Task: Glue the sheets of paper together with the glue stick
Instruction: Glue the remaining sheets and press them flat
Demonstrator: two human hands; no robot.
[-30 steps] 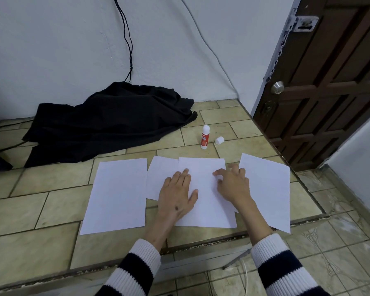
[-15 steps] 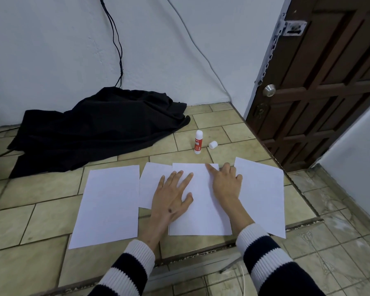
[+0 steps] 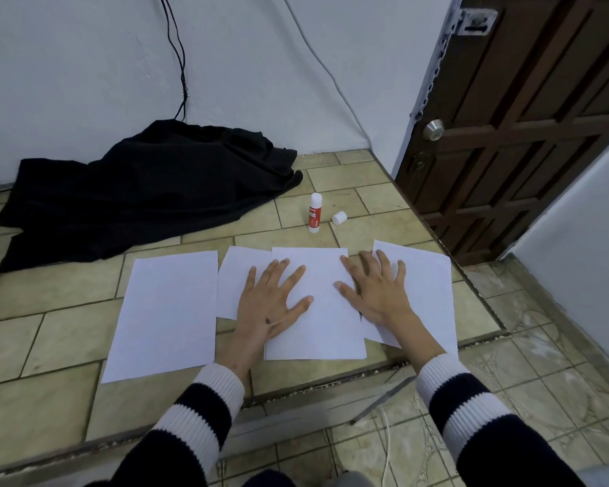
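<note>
Several white sheets lie on a tiled ledge. The middle sheet point(image 3: 322, 328) overlaps a smaller-looking sheet point(image 3: 234, 279) on its left and a right sheet point(image 3: 426, 286). A separate sheet point(image 3: 167, 311) lies further left. My left hand point(image 3: 273, 302) rests flat, fingers spread, across the left edge of the middle sheet. My right hand point(image 3: 375, 288) lies flat on its right edge and on the right sheet. A red and white glue stick point(image 3: 314, 212) stands upright and uncapped behind the sheets, its white cap point(image 3: 339, 218) lying beside it.
A crumpled black cloth point(image 3: 148, 191) covers the back left of the ledge, with cables running up the wall point(image 3: 180, 65). A brown wooden door point(image 3: 528, 117) stands at the right. The ledge edge point(image 3: 331, 384) drops to a lower tiled floor in front.
My right hand has flattened and spread, sliding right onto the seam between the middle and right sheets. My left hand stays pressed on the middle sheet. The view has shifted slightly.
</note>
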